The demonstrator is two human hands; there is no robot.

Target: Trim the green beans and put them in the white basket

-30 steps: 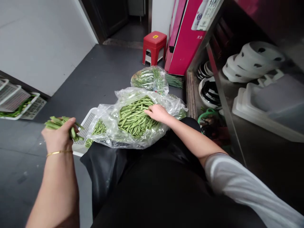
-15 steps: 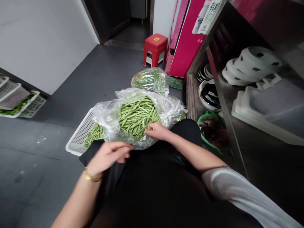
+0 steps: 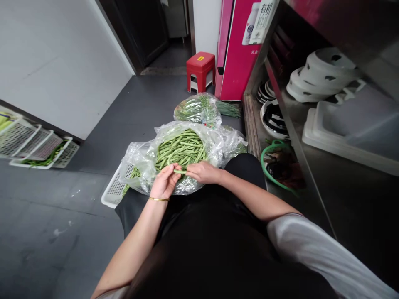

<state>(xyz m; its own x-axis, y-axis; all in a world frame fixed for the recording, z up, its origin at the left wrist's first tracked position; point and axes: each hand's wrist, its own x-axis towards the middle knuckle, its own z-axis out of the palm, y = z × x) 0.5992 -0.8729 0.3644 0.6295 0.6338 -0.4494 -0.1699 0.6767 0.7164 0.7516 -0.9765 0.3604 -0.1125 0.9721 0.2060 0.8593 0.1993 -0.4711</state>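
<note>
Trays [image 3: 37, 143] of white mesh lie on the floor at far left, some holding greens. Right of them, a white basket [image 3: 114, 192] sits partly under a clear bag [image 3: 215, 145] heaped with green beans, which rests at the person's knees. At the bag's near edge the left hand [image 3: 164, 183] pinches the left end of a single bean [image 3: 181, 171], and the right hand [image 3: 203, 172] has its grip closed on the other end. Farther off lie a second bag [image 3: 196, 109] and a red stool [image 3: 201, 68]. At right, a steel shelf [image 3: 321, 166] carries stacked white dishes [image 3: 324, 74].
</note>
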